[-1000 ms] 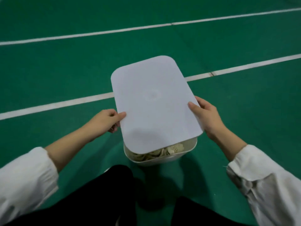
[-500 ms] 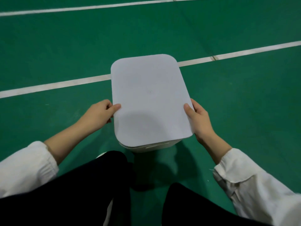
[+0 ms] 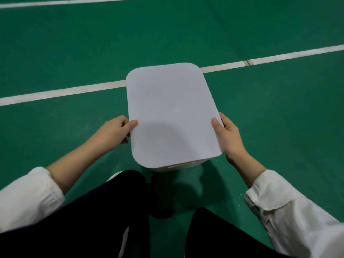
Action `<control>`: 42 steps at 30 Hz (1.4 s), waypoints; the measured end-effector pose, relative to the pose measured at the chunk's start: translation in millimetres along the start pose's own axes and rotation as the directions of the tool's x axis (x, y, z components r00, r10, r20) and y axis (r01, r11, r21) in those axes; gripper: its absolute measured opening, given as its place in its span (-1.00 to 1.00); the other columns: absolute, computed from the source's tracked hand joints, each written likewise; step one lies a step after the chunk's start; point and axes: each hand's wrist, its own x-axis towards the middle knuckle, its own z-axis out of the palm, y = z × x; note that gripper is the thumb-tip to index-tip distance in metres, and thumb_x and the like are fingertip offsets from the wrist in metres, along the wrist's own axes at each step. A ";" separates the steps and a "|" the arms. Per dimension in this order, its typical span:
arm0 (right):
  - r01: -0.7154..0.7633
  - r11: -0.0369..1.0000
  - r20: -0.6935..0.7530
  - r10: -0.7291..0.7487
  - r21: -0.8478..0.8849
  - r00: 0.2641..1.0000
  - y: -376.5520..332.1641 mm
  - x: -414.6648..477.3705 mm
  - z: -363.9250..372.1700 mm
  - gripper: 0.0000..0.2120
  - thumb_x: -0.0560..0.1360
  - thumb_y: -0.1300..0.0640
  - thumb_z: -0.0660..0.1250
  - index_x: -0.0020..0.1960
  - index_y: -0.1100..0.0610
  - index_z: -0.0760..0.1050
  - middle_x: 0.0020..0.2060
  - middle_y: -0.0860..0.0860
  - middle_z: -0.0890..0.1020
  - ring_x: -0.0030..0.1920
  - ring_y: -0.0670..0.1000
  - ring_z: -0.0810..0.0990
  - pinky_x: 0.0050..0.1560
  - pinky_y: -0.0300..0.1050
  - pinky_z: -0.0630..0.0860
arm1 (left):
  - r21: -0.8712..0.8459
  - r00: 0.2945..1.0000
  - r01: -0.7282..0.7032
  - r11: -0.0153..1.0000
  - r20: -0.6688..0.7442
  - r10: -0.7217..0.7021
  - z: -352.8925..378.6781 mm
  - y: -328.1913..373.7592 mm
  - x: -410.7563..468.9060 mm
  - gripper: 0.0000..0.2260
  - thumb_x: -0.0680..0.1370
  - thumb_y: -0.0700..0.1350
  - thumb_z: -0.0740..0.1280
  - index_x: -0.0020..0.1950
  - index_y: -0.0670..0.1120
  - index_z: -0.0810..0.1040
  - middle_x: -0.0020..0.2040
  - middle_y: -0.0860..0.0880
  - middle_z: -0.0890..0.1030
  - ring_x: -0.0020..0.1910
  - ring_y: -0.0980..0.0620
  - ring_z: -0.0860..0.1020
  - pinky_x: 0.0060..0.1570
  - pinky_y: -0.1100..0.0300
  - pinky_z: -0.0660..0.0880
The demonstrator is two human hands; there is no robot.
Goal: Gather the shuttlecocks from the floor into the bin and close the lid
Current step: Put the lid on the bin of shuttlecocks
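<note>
On the left, a white court line crosses the green floor, and no shuttlecocks lie anywhere on the part of it that shows. The left hand pinches the lid at its near left edge, thumb lying on top and the other fingers curled under the rim, so it is closed on the lid and nothing else.

In the middle, the lid now covers the bin almost completely. A second ago it was tilted up with the near side of the bin open and the pile of shuttlecocks visible inside; since then it has come down and flattened out, and only a strip of the bin's near wall with its handle slot shows below the lid's front edge. The shuttlecocks are now out of sight (presumably under the lid, since they were in the bin a moment back). Whether the lid is fully seated on the rim or just resting on it cannot be told from this angle.

On the right, the right hand grips the opposite edge the same way, thumb on top and fingers wrapped beneath.

Judging by this, the gathering is done and the task is at its last step: the lid likely needs only a press down, then both hands can let go.
</note>
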 end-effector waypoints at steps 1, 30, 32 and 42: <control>-0.004 1.000 0.000 0.004 -0.013 1.000 1.8 0.2 0.3 -0.80 0.58 0.17 0.17 0.13 -0.01 0.49 0.01 -0.11 0.62 -0.05 -0.15 0.62 -0.04 -0.29 0.55 | -0.001 1.000 0.000 1.000 0.003 0.000 -0.1 1.2 -0.8 -0.66 0.57 0.15 0.12 -0.15 -0.11 0.43 -0.22 -0.02 0.58 -0.27 -0.01 0.58 -0.19 0.07 0.48; 0.255 0.277 0.237 -0.097 -0.926 0.967 -44.7 126.7 91.6 -0.42 0.59 -0.13 -0.06 0.51 0.12 -0.04 0.52 0.07 -0.03 0.52 0.07 -0.10 0.50 0.06 -0.15 | -0.296 0.969 0.118 0.948 -0.173 -0.175 -31.7 25.3 147.1 -0.60 0.60 0.06 0.03 0.09 -0.22 0.48 0.13 -0.20 0.53 0.00 -0.15 0.47 -0.01 0.10 0.39; 0.254 0.275 0.223 -0.138 -0.927 0.965 -36.7 125.2 91.9 -0.43 0.59 -0.12 -0.07 0.51 0.10 -0.02 0.53 0.06 -0.02 0.52 0.05 -0.11 0.50 0.05 -0.18 | -0.362 0.960 0.124 0.924 -0.190 -0.204 -21.8 21.0 155.8 -0.64 0.59 0.06 0.05 0.14 -0.18 0.44 0.10 -0.13 0.49 -0.05 -0.09 0.42 -0.08 0.13 0.32; 0.225 0.207 0.225 -0.025 -0.952 0.974 -71.0 123.3 94.7 -0.57 0.56 0.01 0.06 0.36 0.20 0.26 0.38 0.18 0.29 0.38 0.17 0.24 0.32 0.10 0.25 | -0.055 0.990 0.120 0.991 -0.061 -0.124 -54.2 24.6 145.8 -0.82 0.55 -0.07 0.12 -0.08 -0.14 0.43 -0.08 -0.18 0.57 -0.11 -0.15 0.56 -0.04 0.03 0.50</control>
